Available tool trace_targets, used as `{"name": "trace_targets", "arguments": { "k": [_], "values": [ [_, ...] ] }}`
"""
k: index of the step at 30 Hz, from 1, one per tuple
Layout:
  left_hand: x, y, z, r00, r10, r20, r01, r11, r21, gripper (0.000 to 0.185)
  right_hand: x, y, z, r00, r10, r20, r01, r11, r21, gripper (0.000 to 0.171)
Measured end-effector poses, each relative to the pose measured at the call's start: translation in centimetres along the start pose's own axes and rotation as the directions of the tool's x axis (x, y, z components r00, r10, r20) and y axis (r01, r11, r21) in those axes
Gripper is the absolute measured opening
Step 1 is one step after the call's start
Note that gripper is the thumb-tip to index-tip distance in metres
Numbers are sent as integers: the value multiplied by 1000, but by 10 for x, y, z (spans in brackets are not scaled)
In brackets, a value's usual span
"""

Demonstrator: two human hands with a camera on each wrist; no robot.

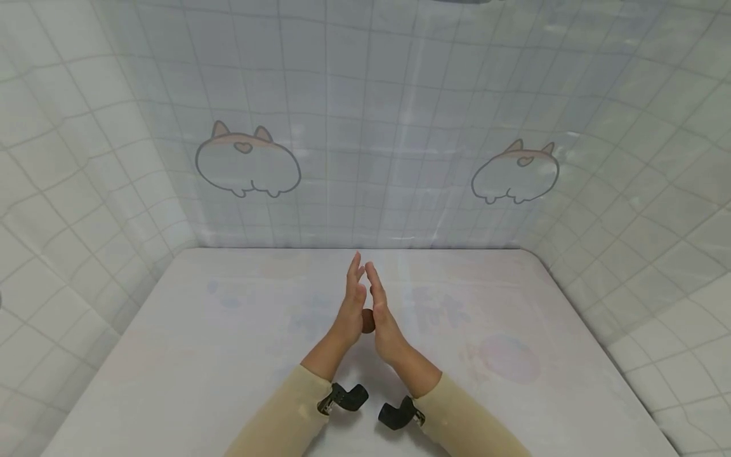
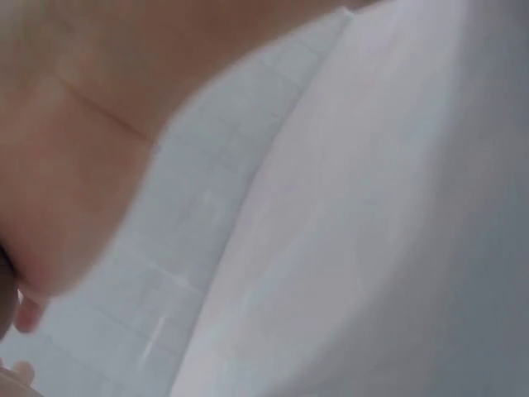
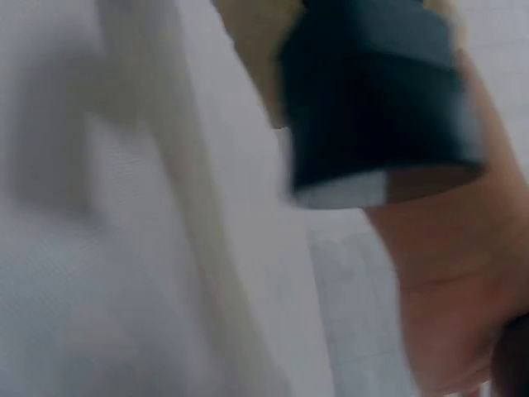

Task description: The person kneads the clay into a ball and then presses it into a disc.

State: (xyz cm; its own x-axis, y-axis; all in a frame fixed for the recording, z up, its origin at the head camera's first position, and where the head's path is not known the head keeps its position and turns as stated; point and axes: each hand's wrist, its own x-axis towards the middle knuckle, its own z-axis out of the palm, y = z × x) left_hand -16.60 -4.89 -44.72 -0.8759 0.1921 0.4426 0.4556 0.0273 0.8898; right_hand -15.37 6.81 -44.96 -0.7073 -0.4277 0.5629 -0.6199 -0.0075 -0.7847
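A small dark-brown ball-like lump (image 1: 368, 321), perhaps clay, is between the two palms in the head view. My left hand (image 1: 349, 311) touches it from the left, fingers straight and pointing away from me. From the other side my right hand (image 1: 386, 320) presses against it, its fingers straight too and leaning toward the left fingertips. The palms stand upright, facing each other above the table. Only a dark edge of the lump (image 3: 512, 360) shows at the lower right of the right wrist view. Its far side is hidden by the hands.
The white table (image 1: 228, 355) has faint printed patterns. Around it hang pale gridded curtains (image 1: 365, 127) with two cartoon animal drawings. A black wrist camera (image 1: 349, 397) sits on the left sleeve and another camera (image 1: 396, 414) on the right; they are close together.
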Motion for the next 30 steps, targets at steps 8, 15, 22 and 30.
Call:
{"name": "trace_targets", "arguments": {
  "k": [8,15,22,30],
  "values": [
    [-4,-8,4,976,-156,152,153,988,33,86,10,-8,-12,999,10,-43,-11,1000,-22,91],
    [-6,-11,7,968,-131,212,145,988,-50,76,24,-1,-24,992,102,-77,-107,992,-67,92],
    [-4,-3,10,974,-37,225,84,975,-204,83,30,18,-30,981,171,-97,-177,982,-65,94],
    [2,3,7,994,5,113,17,980,-197,83,24,26,-23,977,213,-21,-214,976,-33,98]
  ]
}}
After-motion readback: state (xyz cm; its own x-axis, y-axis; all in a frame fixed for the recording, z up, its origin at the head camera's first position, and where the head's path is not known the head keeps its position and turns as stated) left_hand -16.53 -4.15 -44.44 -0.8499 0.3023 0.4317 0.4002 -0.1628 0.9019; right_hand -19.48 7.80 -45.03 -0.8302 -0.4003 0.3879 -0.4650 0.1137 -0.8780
